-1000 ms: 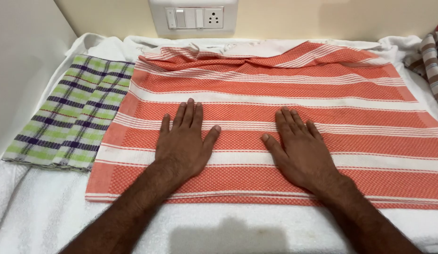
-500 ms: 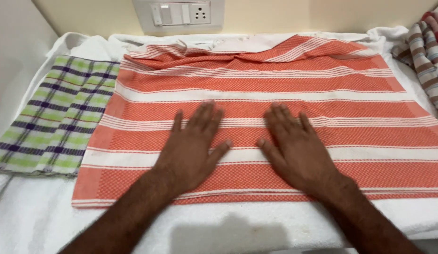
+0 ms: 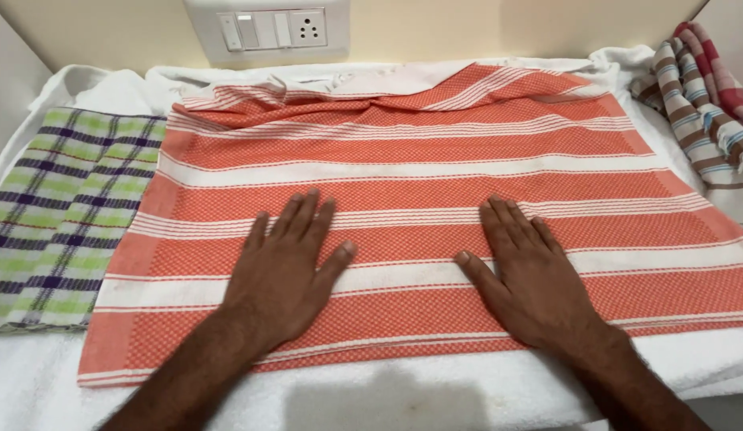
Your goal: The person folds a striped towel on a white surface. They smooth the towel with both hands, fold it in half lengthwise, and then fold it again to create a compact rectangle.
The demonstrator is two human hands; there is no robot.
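An orange towel with white stripes (image 3: 403, 152) lies spread flat on a white cloth-covered surface (image 3: 403, 399). Its far edge is rumpled near the wall. My left hand (image 3: 284, 271) rests palm down on the towel's near left part, fingers spread. My right hand (image 3: 527, 275) lies palm down on the near right part, fingers apart. Neither hand grips anything; both press flat on the fabric.
A folded green, purple and white checked cloth (image 3: 60, 215) lies to the left of the towel. A bunched striped cloth in red, white and blue (image 3: 707, 96) sits at the far right. A white switch and socket plate (image 3: 268, 28) is on the wall behind.
Both hands have slid a little apart across the towel, staying flat on it. The view has shifted slightly.
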